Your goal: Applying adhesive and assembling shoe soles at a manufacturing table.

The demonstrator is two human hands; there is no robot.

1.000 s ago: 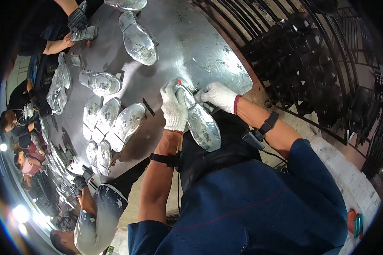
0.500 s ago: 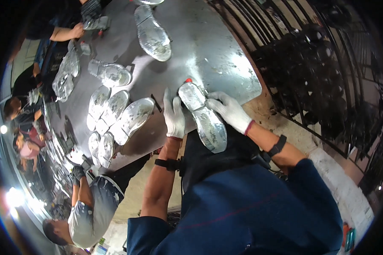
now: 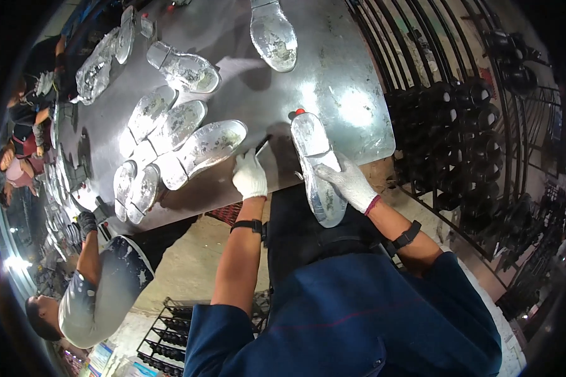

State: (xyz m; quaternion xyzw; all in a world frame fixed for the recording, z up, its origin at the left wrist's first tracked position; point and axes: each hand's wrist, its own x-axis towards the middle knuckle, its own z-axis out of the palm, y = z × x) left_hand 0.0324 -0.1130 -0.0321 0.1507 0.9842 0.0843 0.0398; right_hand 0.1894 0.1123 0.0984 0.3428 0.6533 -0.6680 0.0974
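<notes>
My right hand (image 3: 353, 183), in a white knitted glove, grips a silvery shoe-shaped mould (image 3: 327, 196) by its right side, thumb across the sole face. The mould lies sole up, its heel end away from me over the table and its toe toward my body; a red knob (image 3: 300, 111) shows beyond the heel. My left hand (image 3: 250, 174), also gloved in white, is at the table's near edge with its fingers closed on a thin dark tool (image 3: 263, 145) that has a pale flat side. The fingertips are partly hidden.
Several similar silvery moulds (image 3: 210, 143) lie on the metal table (image 3: 333, 63) to the left, and another (image 3: 274, 39) lies farther off. Dark racks (image 3: 449, 113) stand on the right. A co-worker (image 3: 110, 286) with a dark glove is at the lower left; other people are beyond.
My left hand has left the mould's side and closed on the thin dark tool that lay on the table. My right hand has shifted its grip toward the mould's middle. The view has turned.
</notes>
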